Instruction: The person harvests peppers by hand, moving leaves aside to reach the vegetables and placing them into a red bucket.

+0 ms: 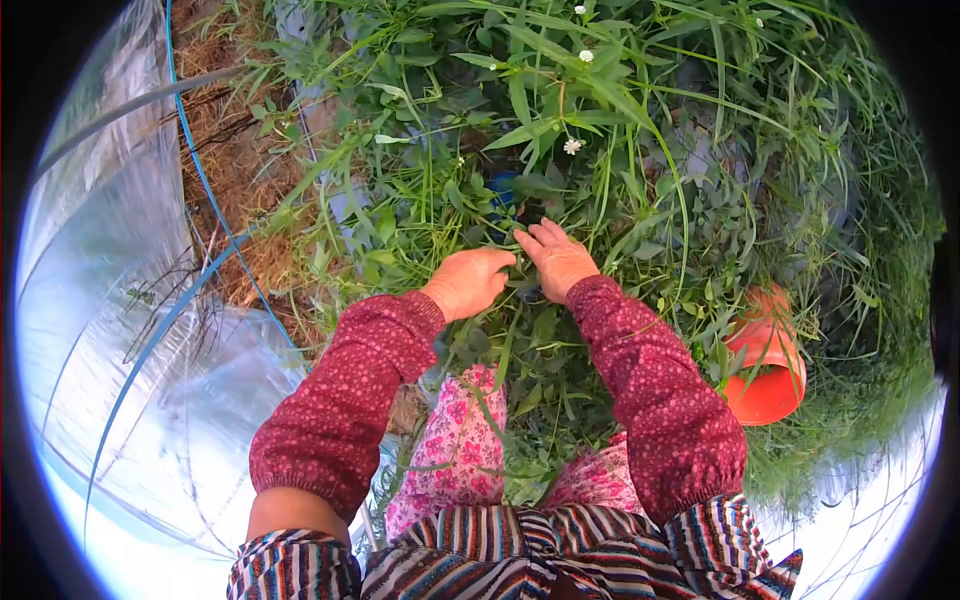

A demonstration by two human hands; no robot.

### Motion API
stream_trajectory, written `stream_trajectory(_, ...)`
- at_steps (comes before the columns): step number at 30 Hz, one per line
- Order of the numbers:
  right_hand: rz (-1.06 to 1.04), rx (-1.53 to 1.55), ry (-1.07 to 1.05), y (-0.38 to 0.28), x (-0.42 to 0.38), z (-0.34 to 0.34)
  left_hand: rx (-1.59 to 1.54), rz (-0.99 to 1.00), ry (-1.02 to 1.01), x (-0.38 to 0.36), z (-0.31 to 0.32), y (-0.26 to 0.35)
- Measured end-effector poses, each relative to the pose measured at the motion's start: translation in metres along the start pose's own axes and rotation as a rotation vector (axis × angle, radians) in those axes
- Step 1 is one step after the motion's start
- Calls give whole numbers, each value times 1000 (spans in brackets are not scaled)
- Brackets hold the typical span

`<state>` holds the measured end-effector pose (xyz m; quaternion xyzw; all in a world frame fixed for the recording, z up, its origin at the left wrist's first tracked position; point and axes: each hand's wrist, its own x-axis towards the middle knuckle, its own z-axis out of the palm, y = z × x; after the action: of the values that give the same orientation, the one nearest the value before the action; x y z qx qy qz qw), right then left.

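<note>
Low among dense green plants (pixel 440 215), both of my hands work close together. My left hand (pixel 470 283) is closed, thumb and forefinger pinched at the greenery; what lies between them is too small to name. Just to its right, my right hand (pixel 557 260) has its fingers stretched out over the leaves and seems to hold nothing. A blue object (pixel 503 190), mostly covered by foliage, shows just beyond my fingertips; its kind cannot be made out.
An orange-red plastic container (pixel 765 385) lies tipped in the grass on the right, its mouth facing me. Clear plastic sheeting (pixel 110 230) with a blue strap (pixel 165 330) hangs at the left, beside dry brown straw (pixel 235 170). Small white flowers (pixel 572 146) stand ahead.
</note>
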<state>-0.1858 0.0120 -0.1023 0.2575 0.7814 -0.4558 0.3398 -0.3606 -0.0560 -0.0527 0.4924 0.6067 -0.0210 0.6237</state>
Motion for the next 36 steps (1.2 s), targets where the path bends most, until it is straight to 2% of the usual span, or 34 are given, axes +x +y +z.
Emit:
stream_trajectory(2, 24, -19, -17, -6, -2, -5, -155, 116, 302, 12, -10, 7)
stream_trajectory(4, 33, -57, -46, -7, 1, -4, 31, 225, 480, 38, -28, 5)
stream_trajectory(6, 36, -65, -59, -6, 4, -7, 419, 132, 403, 62, -59, -3)
stream_trajectory(8, 23, -88, -84, -7, 1, -10, 778, -148, 350, 71, -70, -34)
stream_trajectory(10, 12, -59, -68, -6, -2, -10, 736, -400, 13, 64, -103, -48)
stream_trajectory(14, -4, -25, -39, -8, -1, -7, 756, -475, -154, 50, -124, -52)
stream_trajectory(16, 1, -39, -50, -5, 0, -7, 564, -441, -3, 38, -134, -47)
stream_trajectory(17, 9, -42, -73, -4, 0, -8, 477, -363, 108, 39, -128, -79)
stream_trajectory(20, 1, -52, -81, -3, -1, -11, 515, -486, 61, 39, -141, -77)
stream_trajectory(21, -1, -77, -85, -3, 0, -11, 499, -380, 131, 40, -137, -86)
stream_trajectory(22, -27, -71, -34, -3, 0, -11, 440, -401, 105, 39, -139, -78)
stream_trajectory(28, -7, -89, -21, -14, 11, -40, 322, -238, 331, 29, -123, -64)
stream_trajectory(30, -48, 30, 39, -15, 15, -54, 305, -271, 344, 25, -124, -58)
stream_trajectory(31, -82, 54, 165, -15, 17, -60, 311, -222, 398, 22, -125, -60)
stream_trajectory(32, -85, 49, 169, -14, 22, -68, 312, -221, 405, 21, -130, -61)
stream_trajectory(34, -88, 158, 224, -21, 26, -101, 239, -156, 570, 14, -142, -65)
stream_trajectory(35, -17, 218, 182, -21, 32, -113, 111, -185, 584, 12, -154, -68)
stream_trajectory(36, -105, 302, 347, -10, 43, -112, -23, -209, 556, 9, -171, -67)
